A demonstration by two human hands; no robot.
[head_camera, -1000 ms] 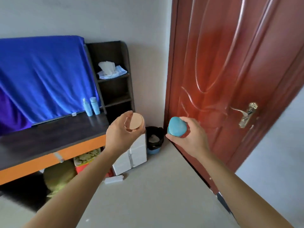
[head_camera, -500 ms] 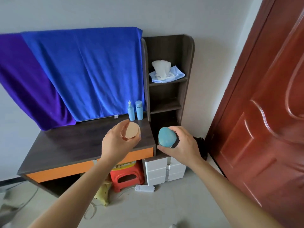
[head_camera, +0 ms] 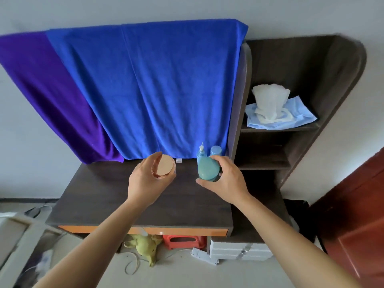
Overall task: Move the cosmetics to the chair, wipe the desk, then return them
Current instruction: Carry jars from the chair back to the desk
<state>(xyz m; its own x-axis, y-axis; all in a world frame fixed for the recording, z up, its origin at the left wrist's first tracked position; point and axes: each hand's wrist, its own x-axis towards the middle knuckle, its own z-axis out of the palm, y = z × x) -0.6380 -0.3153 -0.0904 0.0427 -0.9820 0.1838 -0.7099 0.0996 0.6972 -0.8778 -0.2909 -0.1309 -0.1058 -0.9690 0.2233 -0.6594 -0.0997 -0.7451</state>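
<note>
My left hand [head_camera: 145,183] grips a round jar with a rose-gold lid [head_camera: 164,167], held over the back middle of the dark desk [head_camera: 108,196]. In my right hand [head_camera: 226,181] is a teal egg-shaped cosmetic [head_camera: 207,169], held over the desk's right side. Just behind it, against the blue cloth, stand two light-blue bottles: a pump bottle [head_camera: 200,153] and a capped one [head_camera: 216,151], both partly hidden by the teal item. The chair is out of view.
A blue and purple cloth [head_camera: 145,90] hangs behind the desk. The dark shelf unit [head_camera: 291,142] on the right holds a tissue pack [head_camera: 272,109]. Under the desk sit a red stool [head_camera: 182,241], white drawers [head_camera: 239,250] and a yellow toy [head_camera: 145,246]. A red door [head_camera: 357,215] stands at right.
I have turned from the door toward the desk and come closer. Both hands, still holding the jar and the teal item, now hover over the desk top near the blue bottles.
</note>
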